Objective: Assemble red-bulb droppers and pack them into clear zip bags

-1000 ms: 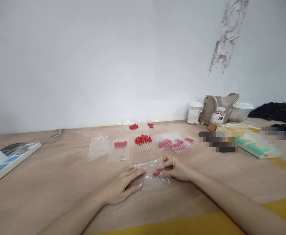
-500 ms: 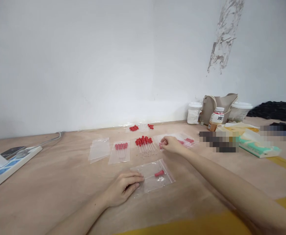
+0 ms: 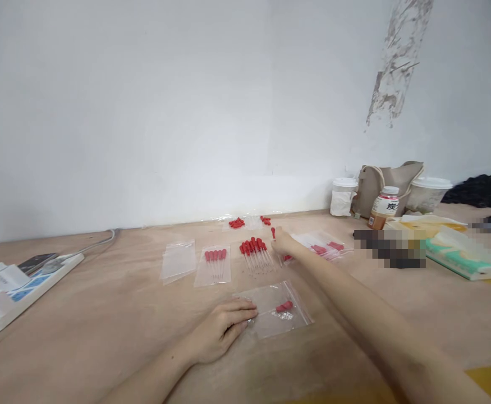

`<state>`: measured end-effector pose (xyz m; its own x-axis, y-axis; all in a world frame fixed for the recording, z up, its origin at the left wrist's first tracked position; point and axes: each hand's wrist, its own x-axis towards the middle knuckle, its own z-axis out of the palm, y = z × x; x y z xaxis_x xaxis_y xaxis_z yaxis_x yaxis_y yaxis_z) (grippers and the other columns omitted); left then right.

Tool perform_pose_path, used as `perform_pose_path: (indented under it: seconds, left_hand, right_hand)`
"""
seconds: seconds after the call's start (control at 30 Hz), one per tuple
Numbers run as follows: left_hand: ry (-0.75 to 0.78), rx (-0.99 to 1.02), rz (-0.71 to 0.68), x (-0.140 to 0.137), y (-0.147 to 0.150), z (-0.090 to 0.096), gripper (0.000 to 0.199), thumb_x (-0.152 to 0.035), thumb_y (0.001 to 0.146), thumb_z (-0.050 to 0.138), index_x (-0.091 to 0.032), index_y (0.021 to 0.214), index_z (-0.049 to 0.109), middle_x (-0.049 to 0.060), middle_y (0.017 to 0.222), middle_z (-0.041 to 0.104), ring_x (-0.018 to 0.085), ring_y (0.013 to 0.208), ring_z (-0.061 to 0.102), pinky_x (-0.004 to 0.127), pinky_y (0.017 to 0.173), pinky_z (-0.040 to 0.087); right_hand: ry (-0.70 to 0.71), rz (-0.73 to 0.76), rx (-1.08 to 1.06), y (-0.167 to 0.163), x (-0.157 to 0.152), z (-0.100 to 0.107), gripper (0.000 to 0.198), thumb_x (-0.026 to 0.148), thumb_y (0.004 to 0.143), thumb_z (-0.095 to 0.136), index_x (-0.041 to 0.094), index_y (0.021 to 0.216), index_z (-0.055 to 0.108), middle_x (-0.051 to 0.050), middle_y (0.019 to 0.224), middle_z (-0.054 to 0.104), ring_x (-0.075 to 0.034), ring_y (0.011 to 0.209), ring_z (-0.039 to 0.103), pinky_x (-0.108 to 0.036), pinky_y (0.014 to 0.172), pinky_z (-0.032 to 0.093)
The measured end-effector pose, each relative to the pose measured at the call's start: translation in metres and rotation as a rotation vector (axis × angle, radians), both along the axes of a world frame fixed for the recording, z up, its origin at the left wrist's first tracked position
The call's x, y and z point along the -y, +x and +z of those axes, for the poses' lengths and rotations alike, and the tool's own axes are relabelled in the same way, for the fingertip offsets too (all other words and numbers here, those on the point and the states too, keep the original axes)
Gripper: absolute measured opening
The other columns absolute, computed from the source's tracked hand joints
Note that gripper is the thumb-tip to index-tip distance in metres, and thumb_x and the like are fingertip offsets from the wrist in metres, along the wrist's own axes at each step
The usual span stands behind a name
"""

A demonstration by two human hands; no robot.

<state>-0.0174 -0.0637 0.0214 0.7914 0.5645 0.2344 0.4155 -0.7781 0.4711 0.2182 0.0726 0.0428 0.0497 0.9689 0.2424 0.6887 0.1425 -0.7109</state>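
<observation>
My left hand [image 3: 224, 328] rests on the near left edge of a clear zip bag [image 3: 276, 307] that holds one red-bulbed glass dropper [image 3: 284, 306]. My right hand [image 3: 283, 242] reaches out over the loose row of red-bulbed droppers [image 3: 255, 252] and pinches one dropper, whose red bulb sticks up above the fingers. Left of that row lies a bag with several droppers [image 3: 214, 264] and an empty clear bag [image 3: 179, 260].
Filled dropper bags [image 3: 325, 247] lie right of my right hand; loose red bulbs [image 3: 237, 223] sit by the wall. A white power strip [image 3: 22, 283] is at left. Cups [image 3: 343, 196], a bottle [image 3: 385, 206], a beige bag [image 3: 386, 182] and packets [image 3: 459, 252] stand at right.
My right hand left the near bag, reached to the far bags, then shifted left to the loose row and lifted a dropper. My left hand has stayed on the bag.
</observation>
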Motion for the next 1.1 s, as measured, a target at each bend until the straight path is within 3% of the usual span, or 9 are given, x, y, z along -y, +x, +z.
perform_pose_path:
  seconds: [0.1,0.23,0.33,0.43,0.73,0.83,0.97,1.1]
  left_hand:
    - [0.008,-0.016,0.001,-0.001,0.0,0.0,0.033,-0.021,0.09,0.034,-0.026,0.118,0.051,0.002,0.121,0.053,0.016,0.112,0.046,0.035,0.098,0.034]
    - [0.025,-0.014,0.014,-0.002,0.0,-0.003,0.032,-0.021,0.09,0.035,-0.027,0.117,0.052,0.002,0.12,0.053,0.017,0.112,0.046,0.036,0.097,0.035]
    - [0.032,-0.005,0.02,-0.002,0.0,-0.004,0.032,-0.022,0.09,0.036,-0.028,0.117,0.052,0.001,0.12,0.053,0.017,0.112,0.046,0.036,0.097,0.036]
    - [0.027,-0.013,0.017,-0.002,0.0,-0.003,0.032,-0.023,0.09,0.036,-0.028,0.117,0.051,0.001,0.12,0.053,0.017,0.112,0.046,0.036,0.097,0.036]
    - [0.005,-0.086,0.043,-0.004,-0.002,-0.005,0.033,-0.028,0.09,0.037,-0.028,0.12,0.048,0.002,0.129,0.044,0.019,0.119,0.038,0.037,0.098,0.032]
    - [0.013,-0.096,0.064,-0.003,-0.002,-0.005,0.034,-0.029,0.089,0.038,-0.029,0.123,0.044,0.002,0.13,0.043,0.018,0.119,0.037,0.036,0.099,0.032]
    - [0.005,-0.085,0.1,-0.002,-0.002,-0.005,0.042,-0.031,0.088,0.04,-0.029,0.13,0.033,0.002,0.131,0.041,0.019,0.118,0.038,0.038,0.098,0.032]
    - [-0.007,-0.086,0.101,-0.003,-0.002,-0.006,0.042,-0.031,0.088,0.04,-0.029,0.129,0.032,0.002,0.131,0.041,0.02,0.118,0.038,0.038,0.098,0.032]
  right_hand:
    - [0.048,-0.039,-0.037,0.026,0.028,-0.004,0.057,0.01,0.066,0.048,0.012,0.12,0.031,-0.005,0.072,0.058,-0.017,0.066,0.058,-0.024,0.058,0.042]
    - [0.059,-0.044,-0.396,0.054,0.07,-0.023,0.065,0.018,0.068,0.045,0.018,0.127,0.017,0.008,0.052,0.044,-0.011,0.039,0.046,-0.022,0.039,0.038]
    - [0.033,-0.079,-0.646,0.058,0.091,-0.038,0.056,0.021,0.068,0.047,0.021,0.119,0.023,0.009,0.051,0.041,-0.012,0.038,0.045,-0.022,0.033,0.039]
    - [0.014,-0.097,-0.764,0.051,0.101,-0.046,0.045,0.02,0.069,0.051,0.024,0.108,0.028,0.008,0.053,0.042,-0.012,0.041,0.049,-0.022,0.035,0.043]
    - [-0.171,0.041,-1.096,0.043,0.113,-0.049,0.024,0.021,0.072,0.056,0.023,0.084,0.036,0.005,0.063,0.051,-0.01,0.057,0.059,-0.025,0.058,0.05]
    - [-0.22,0.139,-0.985,0.05,0.116,-0.046,0.027,0.025,0.064,0.065,0.02,0.08,0.044,0.005,0.063,0.053,-0.009,0.056,0.056,-0.024,0.058,0.047]
    - [-0.287,0.344,-0.573,0.06,0.119,-0.039,0.028,0.031,0.055,0.071,0.015,0.072,0.057,0.004,0.055,0.052,-0.006,0.047,0.044,-0.02,0.046,0.035]
    - [-0.104,0.436,-0.369,0.057,0.116,-0.042,0.025,0.033,0.054,0.072,0.014,0.07,0.064,0.002,0.057,0.054,-0.007,0.051,0.042,-0.02,0.048,0.032]
